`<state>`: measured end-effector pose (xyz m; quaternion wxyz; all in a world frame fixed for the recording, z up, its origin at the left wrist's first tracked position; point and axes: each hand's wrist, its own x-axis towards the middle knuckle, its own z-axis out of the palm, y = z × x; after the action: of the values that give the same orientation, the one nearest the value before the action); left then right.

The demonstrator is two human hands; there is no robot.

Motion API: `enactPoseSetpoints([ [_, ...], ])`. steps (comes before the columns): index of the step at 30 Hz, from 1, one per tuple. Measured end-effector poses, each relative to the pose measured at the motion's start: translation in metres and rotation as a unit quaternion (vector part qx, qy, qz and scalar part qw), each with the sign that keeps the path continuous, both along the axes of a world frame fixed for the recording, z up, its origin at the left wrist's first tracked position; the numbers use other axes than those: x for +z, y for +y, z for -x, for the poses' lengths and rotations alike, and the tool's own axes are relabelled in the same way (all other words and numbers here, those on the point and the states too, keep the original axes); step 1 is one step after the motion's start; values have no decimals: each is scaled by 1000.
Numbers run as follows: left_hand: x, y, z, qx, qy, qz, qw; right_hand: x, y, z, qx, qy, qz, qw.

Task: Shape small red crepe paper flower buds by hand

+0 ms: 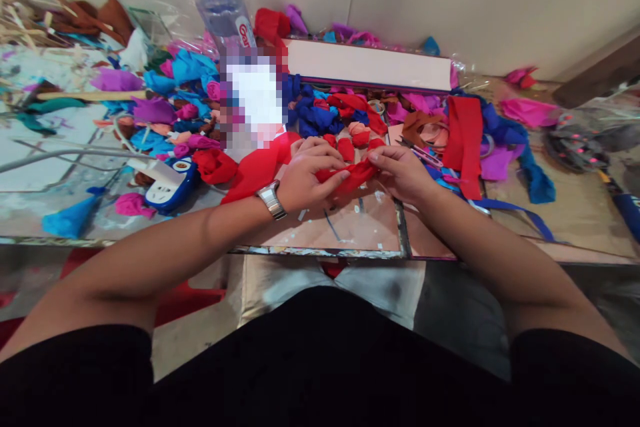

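A strip of red crepe paper (356, 177) is stretched between my hands, bunched and folded in the middle. My left hand (311, 172), with a metal watch on its wrist, has thumb and fingers closed on the strip's left part. A wide red length (257, 164) spreads out to the left behind that hand. At the right end, my right hand (404, 172) pinches the paper between thumb and fingertips. Small red rolled pieces (345, 149) lie just beyond the hands. Pink-handled scissors or snips (424, 153) lie beside my right hand.
Several crumpled paper flowers (153, 110) cover the left side. A capped plastic bottle (225, 17) stands behind, near a pale long board (367, 65). A blue-and-white power socket (171, 185) with a cable sits at left. Another red strip (464, 143) lies right.
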<state>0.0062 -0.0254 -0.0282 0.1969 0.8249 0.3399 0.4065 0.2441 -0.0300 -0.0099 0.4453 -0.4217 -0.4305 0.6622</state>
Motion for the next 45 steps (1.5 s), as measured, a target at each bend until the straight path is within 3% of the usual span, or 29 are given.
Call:
enactPoseSetpoints([
  [12,0,0,-2,2,-19,0,1000,-7,4,-10,81,-53,-6,995],
  [22,3,0,-1,-50,-40,14,998,-10,8,-14,131,-63,-88,985],
  [32,4,-3,-1,-76,-35,16,996,-1,8,-21,194,-109,-148,964],
  [37,5,-3,-2,-66,-42,18,997,2,7,-20,201,-87,-138,966],
  [45,3,-2,-1,-57,-40,17,997,-1,8,-17,132,-63,-90,985],
])
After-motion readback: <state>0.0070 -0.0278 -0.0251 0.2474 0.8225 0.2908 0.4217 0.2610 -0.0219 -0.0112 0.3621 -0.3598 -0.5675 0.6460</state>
